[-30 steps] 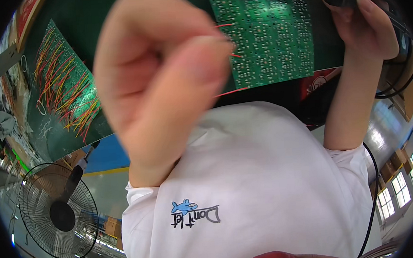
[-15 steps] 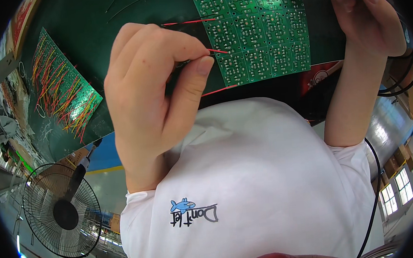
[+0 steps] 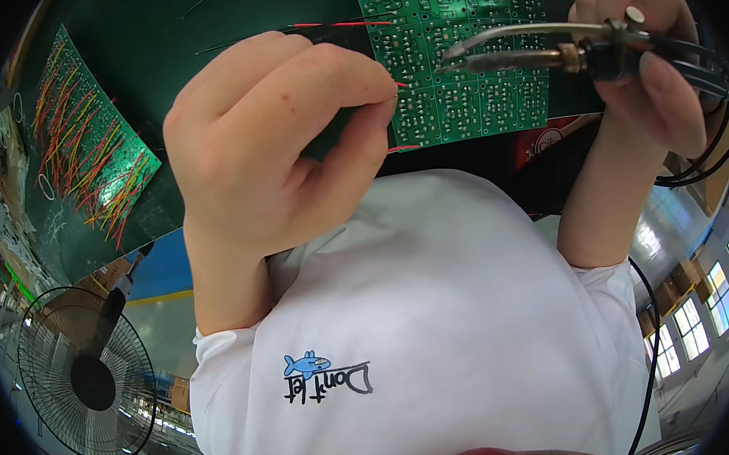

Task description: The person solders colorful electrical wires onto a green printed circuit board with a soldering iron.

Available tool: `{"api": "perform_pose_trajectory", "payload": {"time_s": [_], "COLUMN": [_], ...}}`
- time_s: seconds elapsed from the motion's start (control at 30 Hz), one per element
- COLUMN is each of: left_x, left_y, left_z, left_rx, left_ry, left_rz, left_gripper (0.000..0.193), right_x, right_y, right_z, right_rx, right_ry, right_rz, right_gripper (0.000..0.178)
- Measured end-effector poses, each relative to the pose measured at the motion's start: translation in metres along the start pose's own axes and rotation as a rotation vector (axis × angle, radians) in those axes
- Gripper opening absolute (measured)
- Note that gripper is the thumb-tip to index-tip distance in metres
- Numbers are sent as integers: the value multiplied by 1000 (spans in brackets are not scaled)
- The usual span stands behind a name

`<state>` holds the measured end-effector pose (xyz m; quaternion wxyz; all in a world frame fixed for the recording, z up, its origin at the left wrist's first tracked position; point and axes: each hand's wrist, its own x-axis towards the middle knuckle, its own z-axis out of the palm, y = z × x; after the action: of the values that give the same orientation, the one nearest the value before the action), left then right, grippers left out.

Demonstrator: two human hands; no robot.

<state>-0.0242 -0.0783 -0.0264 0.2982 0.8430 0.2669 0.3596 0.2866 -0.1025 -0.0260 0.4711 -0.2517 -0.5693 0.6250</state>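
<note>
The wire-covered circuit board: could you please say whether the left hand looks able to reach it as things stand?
Probably yes: only green tabletop shows between the left hand and the wire-covered circuit board, though the hand would likely need to release the red wire it appears to pinch.

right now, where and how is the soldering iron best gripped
Best by the soldering iron's dark handle, from the right, behind the brass-coloured collar, where the right hand has it. The slim metal shaft and pointed tip reach left over the green circuit board and may be hot, so I'd keep fingers off that end.
</note>
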Motion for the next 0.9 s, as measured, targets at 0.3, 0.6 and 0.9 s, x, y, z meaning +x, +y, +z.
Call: {"api": "perform_pose_trajectory", "payload": {"time_s": [0.3, 0.6, 0.9], "left_x": [-1, 0, 1], "left_y": [-5, -5, -7], "left_z": [8, 11, 13], "left_rx": [21, 30, 28], "left_ry": [20, 38, 34], "left_rz": [-20, -24, -8], "left_gripper": [20, 20, 21], "right_x": [-3, 0, -6], "right_y": [12, 10, 11], "right_z": [11, 8, -2], "right_rx": [-150, -180, -186], "right_ry": [75, 12, -8], "right_rz": [-97, -87, -76], "right_gripper": [25, 28, 29]}}
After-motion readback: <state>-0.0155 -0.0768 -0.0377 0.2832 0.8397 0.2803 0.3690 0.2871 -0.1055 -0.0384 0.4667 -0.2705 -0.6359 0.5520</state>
